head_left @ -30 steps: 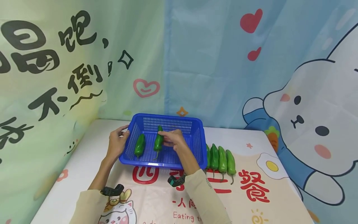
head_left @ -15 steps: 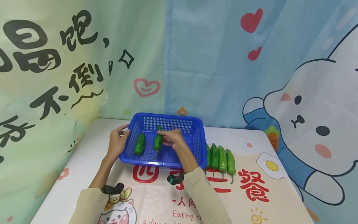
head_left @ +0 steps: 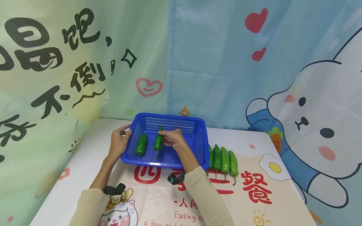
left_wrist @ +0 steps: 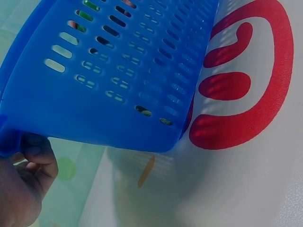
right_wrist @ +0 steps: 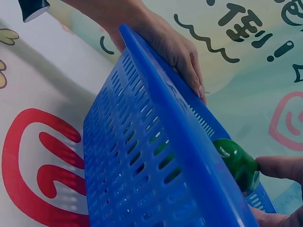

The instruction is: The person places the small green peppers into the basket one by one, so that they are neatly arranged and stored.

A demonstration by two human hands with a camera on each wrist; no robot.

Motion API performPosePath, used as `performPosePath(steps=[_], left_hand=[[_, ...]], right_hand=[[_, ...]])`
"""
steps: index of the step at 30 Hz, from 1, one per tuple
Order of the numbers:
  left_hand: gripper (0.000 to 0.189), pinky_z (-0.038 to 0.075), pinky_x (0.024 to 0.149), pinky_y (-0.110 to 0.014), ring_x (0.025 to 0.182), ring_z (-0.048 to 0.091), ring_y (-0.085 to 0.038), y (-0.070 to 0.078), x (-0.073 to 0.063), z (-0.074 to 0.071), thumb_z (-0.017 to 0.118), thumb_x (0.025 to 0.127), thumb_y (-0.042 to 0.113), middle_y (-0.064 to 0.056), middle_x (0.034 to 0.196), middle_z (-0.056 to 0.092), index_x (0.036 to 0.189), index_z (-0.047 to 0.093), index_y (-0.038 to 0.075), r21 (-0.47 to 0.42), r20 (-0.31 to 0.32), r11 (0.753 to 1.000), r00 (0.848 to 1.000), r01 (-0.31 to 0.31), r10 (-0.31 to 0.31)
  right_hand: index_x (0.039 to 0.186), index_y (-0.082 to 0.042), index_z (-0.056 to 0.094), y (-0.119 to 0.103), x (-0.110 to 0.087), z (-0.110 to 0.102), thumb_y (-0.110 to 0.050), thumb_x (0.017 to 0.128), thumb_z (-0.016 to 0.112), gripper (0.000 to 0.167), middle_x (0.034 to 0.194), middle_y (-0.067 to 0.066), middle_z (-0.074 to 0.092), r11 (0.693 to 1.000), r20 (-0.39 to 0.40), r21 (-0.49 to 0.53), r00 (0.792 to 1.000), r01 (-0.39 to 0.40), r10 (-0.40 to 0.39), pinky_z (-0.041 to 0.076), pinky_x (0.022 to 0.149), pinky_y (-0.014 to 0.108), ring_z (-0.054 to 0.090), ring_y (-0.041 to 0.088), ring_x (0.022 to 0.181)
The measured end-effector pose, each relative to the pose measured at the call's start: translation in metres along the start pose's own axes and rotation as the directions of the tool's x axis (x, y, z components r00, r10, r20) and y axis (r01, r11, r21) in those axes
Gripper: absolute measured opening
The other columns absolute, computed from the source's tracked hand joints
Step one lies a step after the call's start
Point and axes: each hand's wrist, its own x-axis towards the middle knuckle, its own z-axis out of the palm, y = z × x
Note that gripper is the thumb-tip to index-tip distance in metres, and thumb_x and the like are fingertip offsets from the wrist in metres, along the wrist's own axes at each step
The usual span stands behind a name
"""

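Note:
A blue plastic basket with slotted walls stands on the table. My left hand grips its left rim; in the left wrist view the fingers curl under the rim. Inside the basket, my right hand pinches a green chili pepper between thumb and fingers, its stem pointing toward me. Another green pepper lies at the left of the basket floor. From the right wrist view, the held pepper shows just past the basket's front rim.
Several green peppers lie in a row on the table, right beside the basket, the leftmost partly hidden by it. The table bears a printed cloth with red lettering. A printed curtain hangs behind.
My right hand, holding the pepper, has shifted very slightly left inside the basket. The left hand keeps its grip on the rim; the whole view has drifted a little.

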Motion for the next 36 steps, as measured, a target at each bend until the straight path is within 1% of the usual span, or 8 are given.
performPosePath(steps=[6, 10, 12, 15, 18, 20, 28, 36], left_hand=[[0.04, 0.052, 0.059, -0.017, 0.065, 0.066, -0.005, 0.001, 0.002, 0.0, 0.057, 0.113, 0.012, -0.029, 0.099, 0.071, 0.148, 0.062, -0.007, 0.014, -0.008, 1.0, 1.0, -0.002, 0.002], [0.04, 0.053, 0.058, -0.017, 0.063, 0.065, -0.006, 0.0, 0.003, 0.002, 0.057, 0.113, 0.012, -0.028, 0.097, 0.07, 0.147, 0.063, -0.007, 0.004, -0.011, 1.0, 1.0, -0.007, 0.007], [0.04, 0.052, 0.057, -0.017, 0.062, 0.065, -0.006, 0.0, 0.003, 0.002, 0.057, 0.113, 0.012, -0.028, 0.097, 0.07, 0.147, 0.063, -0.007, 0.001, -0.012, 1.0, 1.0, -0.014, 0.014], [0.04, 0.052, 0.057, -0.017, 0.062, 0.065, -0.004, -0.001, 0.003, 0.002, 0.057, 0.113, 0.012, -0.028, 0.097, 0.07, 0.147, 0.063, -0.007, -0.001, -0.008, 1.0, 1.0, -0.016, 0.016], [0.04, 0.053, 0.057, -0.018, 0.062, 0.065, -0.003, 0.0, 0.003, 0.001, 0.058, 0.113, 0.013, -0.026, 0.097, 0.07, 0.147, 0.063, -0.007, -0.001, -0.005, 1.0, 1.0, -0.013, 0.013], [0.04, 0.053, 0.057, -0.018, 0.062, 0.065, -0.002, -0.001, 0.002, 0.001, 0.058, 0.112, 0.013, -0.025, 0.096, 0.07, 0.147, 0.063, -0.007, 0.003, -0.008, 1.0, 1.0, -0.008, 0.008], [0.039, 0.052, 0.057, -0.018, 0.061, 0.063, -0.003, -0.003, 0.001, 0.001, 0.058, 0.112, 0.011, -0.025, 0.095, 0.069, 0.146, 0.064, -0.007, 0.019, -0.015, 1.0, 1.0, 0.0, 0.001], [0.04, 0.051, 0.056, -0.018, 0.06, 0.062, -0.001, -0.001, 0.002, 0.001, 0.058, 0.112, 0.012, -0.023, 0.094, 0.068, 0.147, 0.064, -0.006, 0.019, -0.013, 1.0, 1.0, -0.004, 0.004]], right_hand=[[0.131, 0.012, 0.068, -0.001, 0.003, 0.005, -0.009, 0.092, 0.086, 0.048, 0.116, 0.024, 0.08, 1.0, 0.013, 0.005, 1.0, -0.015, 0.015, 0.066, 0.093, 0.041, 0.071, 0.011, 0.068], [0.133, 0.012, 0.067, -0.002, 0.004, 0.006, -0.009, 0.091, 0.086, 0.051, 0.122, 0.025, 0.078, 1.0, 0.009, -0.004, 1.0, -0.015, 0.015, 0.066, 0.091, 0.041, 0.072, 0.011, 0.067], [0.135, 0.011, 0.065, -0.002, 0.005, 0.006, -0.01, 0.091, 0.087, 0.053, 0.117, 0.024, 0.081, 1.0, 0.009, -0.002, 1.0, -0.015, 0.015, 0.066, 0.092, 0.042, 0.071, 0.01, 0.066], [0.137, 0.011, 0.064, -0.001, 0.007, 0.008, -0.009, 0.091, 0.087, 0.055, 0.096, 0.016, 0.083, 1.0, 0.006, 0.0, 1.0, -0.02, 0.02, 0.066, 0.092, 0.042, 0.07, 0.01, 0.065], [0.14, 0.011, 0.061, -0.001, 0.009, 0.01, -0.009, 0.091, 0.086, 0.058, 0.079, 0.005, 0.075, 0.999, 0.011, 0.004, 0.999, -0.034, 0.034, 0.065, 0.095, 0.043, 0.069, 0.01, 0.064], [0.142, 0.01, 0.06, -0.001, 0.01, 0.011, -0.009, 0.091, 0.086, 0.06, 0.074, 0.002, 0.072, 0.999, 0.018, 0.007, 0.999, -0.047, 0.047, 0.064, 0.098, 0.044, 0.069, 0.011, 0.066], [0.135, 0.01, 0.065, 0.002, 0.015, 0.019, -0.008, 0.091, 0.085, 0.051, 0.075, 0.002, 0.07, 0.997, 0.023, -0.015, 0.997, -0.071, 0.071, 0.063, 0.102, 0.046, 0.068, 0.013, 0.069], [0.137, 0.01, 0.063, 0.002, 0.02, 0.024, -0.007, 0.092, 0.084, 0.053, 0.074, 0.002, 0.07, 0.996, 0.048, -0.053, 0.996, -0.076, 0.079, 0.06, 0.106, 0.049, 0.067, 0.012, 0.069]])
